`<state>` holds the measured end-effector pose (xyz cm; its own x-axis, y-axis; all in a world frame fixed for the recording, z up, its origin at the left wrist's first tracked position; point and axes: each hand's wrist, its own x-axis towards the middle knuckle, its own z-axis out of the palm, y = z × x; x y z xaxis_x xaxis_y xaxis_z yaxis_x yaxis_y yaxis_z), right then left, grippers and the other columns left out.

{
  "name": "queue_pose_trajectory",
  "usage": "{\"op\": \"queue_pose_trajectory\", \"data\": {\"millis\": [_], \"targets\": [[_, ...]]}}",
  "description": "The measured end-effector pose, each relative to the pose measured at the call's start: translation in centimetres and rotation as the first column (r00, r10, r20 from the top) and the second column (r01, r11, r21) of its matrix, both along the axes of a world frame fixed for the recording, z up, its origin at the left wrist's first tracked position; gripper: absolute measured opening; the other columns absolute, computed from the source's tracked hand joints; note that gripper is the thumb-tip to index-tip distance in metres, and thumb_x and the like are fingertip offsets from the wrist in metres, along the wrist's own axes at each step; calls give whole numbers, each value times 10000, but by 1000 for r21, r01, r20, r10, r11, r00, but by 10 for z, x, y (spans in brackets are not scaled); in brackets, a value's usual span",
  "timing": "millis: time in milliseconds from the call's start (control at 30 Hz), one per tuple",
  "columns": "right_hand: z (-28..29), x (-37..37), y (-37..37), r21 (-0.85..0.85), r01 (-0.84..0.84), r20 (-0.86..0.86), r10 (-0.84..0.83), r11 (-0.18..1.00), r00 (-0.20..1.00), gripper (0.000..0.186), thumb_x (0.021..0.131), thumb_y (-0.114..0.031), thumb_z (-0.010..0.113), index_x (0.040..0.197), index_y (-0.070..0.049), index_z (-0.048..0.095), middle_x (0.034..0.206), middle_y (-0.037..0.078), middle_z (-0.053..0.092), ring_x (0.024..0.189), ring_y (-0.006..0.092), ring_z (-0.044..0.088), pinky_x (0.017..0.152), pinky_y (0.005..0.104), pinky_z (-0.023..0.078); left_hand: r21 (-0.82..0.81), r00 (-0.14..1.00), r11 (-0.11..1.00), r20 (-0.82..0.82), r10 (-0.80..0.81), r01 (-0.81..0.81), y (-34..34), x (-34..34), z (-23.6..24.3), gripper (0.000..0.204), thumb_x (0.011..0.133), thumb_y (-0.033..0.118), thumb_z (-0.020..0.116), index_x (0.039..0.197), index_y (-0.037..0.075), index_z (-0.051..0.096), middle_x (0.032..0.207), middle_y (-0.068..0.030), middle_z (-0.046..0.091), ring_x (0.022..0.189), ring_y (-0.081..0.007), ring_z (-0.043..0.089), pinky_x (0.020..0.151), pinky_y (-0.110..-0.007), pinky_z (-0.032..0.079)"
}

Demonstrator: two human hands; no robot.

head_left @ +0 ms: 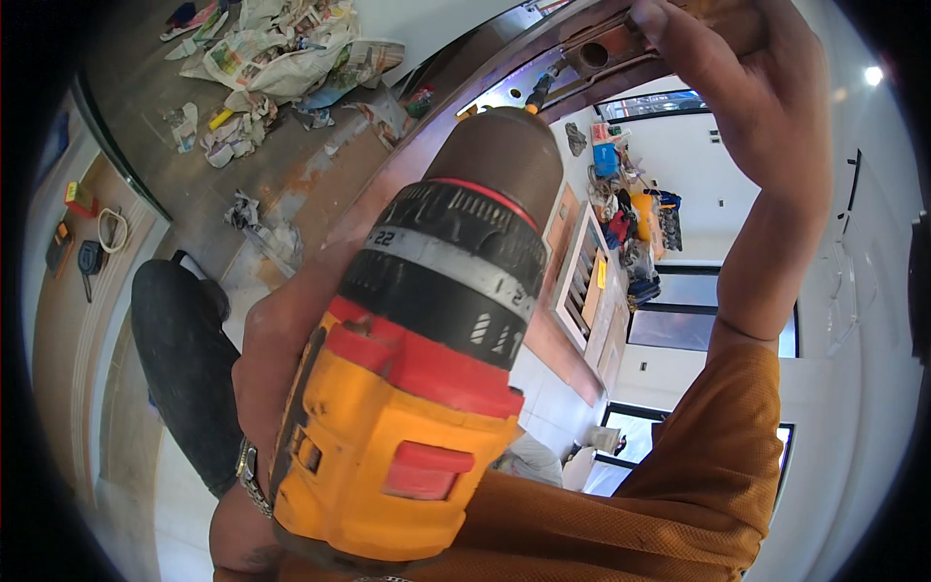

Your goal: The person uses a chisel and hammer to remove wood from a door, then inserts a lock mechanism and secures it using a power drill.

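A yellow, red and black cordless drill (417,388) fills the middle of the view, large and close. My left hand (281,349), a metal watch on its wrist, is wrapped round it from the left; the drill's body hides most of the fingers. From the chuck (509,145) a bit points up to a metal plate (524,87) set in the edge of a long brown wooden piece (630,70). Whether the bit touches the plate I cannot tell. Beside the plate is a round hole. At the upper right my right hand (742,87) grips this piece, thumb along its edge.
Crumpled paper and plastic (281,58) litter the floor at the upper left. On a ledge at the left lie a tape measure (90,257) and a cord loop (112,231). A framed panel (582,281) and piled tools and bags (640,218) stand behind the drill.
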<state>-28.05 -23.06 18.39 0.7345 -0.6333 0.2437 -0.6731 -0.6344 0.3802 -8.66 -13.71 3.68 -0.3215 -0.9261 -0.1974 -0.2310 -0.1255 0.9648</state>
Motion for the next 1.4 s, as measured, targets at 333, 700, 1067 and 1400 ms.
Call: {"op": "queue_pose_trajectory", "data": {"millis": [333, 700, 1067, 1400], "targets": [[2, -4, -11, 77, 51, 38, -54, 996, 998, 337, 802, -235, 705, 960, 36, 582, 639, 83, 637, 557, 138, 628, 490, 241, 497, 91, 752, 996, -655, 78, -24, 9, -13, -45, 495, 786, 263, 774, 1213, 48, 643, 907, -90, 722, 800, -179, 694, 717, -304, 537], [8, -1, -14, 288, -31, 272, -51, 957, 961, 319, 762, -199, 702, 918, 52, 582, 642, 89, 642, 580, 150, 628, 526, 270, 483, 141, 750, 988, -660, 49, 59, 13, -7, -46, 423, 876, 271, 696, 1211, 29, 604, 988, -89, 682, 888, -159, 660, 774, -293, 526], [18, 20, 6, 33, 206, -34, -205, 978, 978, 308, 733, -215, 705, 875, 22, 569, 614, 97, 629, 554, 201, 619, 532, 280, 477, 352, 750, 934, -635, 187, 64, 45, 2, -79, 366, 966, 278, 619, 1209, 9, 566, 1069, -88, 641, 976, -139, 625, 831, -281, 515], [26, 10, 0, 228, 191, 131, -225, 955, 966, 286, 739, -218, 703, 858, 5, 569, 606, 81, 655, 542, 210, 653, 517, 275, 492, 203, 780, 970, -625, 26, 130, 28, 16, -46, 307, 991, 268, 607, 1147, 10, 547, 974, -59, 588, 861, -114, 585, 775, -271, 498]]}}
